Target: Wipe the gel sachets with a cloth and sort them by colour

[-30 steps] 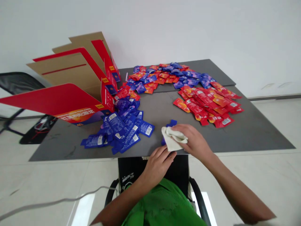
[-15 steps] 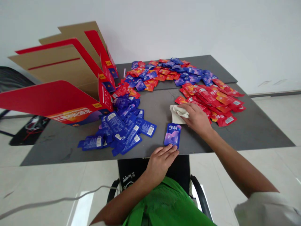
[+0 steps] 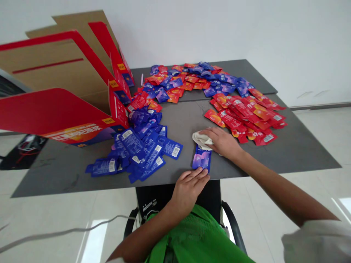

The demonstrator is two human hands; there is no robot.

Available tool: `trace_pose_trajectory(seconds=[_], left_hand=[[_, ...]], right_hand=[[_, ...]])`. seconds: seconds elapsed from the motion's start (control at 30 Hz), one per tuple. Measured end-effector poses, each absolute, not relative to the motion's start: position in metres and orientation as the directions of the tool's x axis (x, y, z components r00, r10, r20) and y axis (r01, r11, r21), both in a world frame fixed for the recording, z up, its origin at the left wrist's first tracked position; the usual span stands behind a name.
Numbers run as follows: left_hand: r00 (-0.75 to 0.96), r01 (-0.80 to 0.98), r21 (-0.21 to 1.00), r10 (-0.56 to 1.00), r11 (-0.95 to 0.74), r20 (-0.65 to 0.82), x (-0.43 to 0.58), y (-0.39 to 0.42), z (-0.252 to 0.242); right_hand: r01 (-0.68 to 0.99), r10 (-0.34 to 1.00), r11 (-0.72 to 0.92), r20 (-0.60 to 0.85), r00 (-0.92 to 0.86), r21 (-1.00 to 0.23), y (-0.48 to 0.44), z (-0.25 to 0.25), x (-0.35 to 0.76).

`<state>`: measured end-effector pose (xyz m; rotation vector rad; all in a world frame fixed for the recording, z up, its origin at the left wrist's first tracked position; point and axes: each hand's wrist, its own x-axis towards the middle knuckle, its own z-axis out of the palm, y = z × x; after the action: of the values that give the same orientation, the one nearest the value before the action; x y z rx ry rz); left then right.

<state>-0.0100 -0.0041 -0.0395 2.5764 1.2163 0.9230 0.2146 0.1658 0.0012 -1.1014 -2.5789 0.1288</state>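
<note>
At the near edge of the worktop (image 3: pixel 71 179), the open left hand (image 3: pixel 189 193) lies against a blue sachet (image 3: pixel 201 159), gripping nothing; the right hand (image 3: pixel 222 142) is pressed flat on a crumpled cloth (image 3: pixel 202 140). Blue sachets (image 3: pixel 139 153) are gathered leftward, red ones (image 3: pixel 244 122) rightward; a mixed arc (image 3: pixel 189 82) is left beyond.

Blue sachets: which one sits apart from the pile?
The face-up one just beyond the left hand, showing its purple front; the blue pile lies to its left, not touching it.
</note>
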Motion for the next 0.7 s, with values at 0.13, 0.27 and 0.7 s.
trace_pose_trajectory(seconds=[0.13, 0.27, 0.7], left_hand=[[0.484, 0.659, 0.377, 0.750, -0.651, 0.451, -0.011, -0.005, -0.041], [0.485, 0.650, 0.392, 0.752, -0.651, 0.446, -0.011, -0.005, -0.040], [0.490, 0.653, 0.413, 0.770, -0.635, 0.409, -0.012, -0.006, -0.042]], right_hand=[[0.741, 0.748, 0.635, 0.417, -0.516, -0.220, 0.173, 0.021, 0.216], [0.667, 0.705, 0.689, 0.475, -0.526, -0.284, 0.118, 0.032, 0.210], [0.731, 0.764, 0.641, 0.282, -0.580, -0.233, 0.179, 0.010, 0.216]])
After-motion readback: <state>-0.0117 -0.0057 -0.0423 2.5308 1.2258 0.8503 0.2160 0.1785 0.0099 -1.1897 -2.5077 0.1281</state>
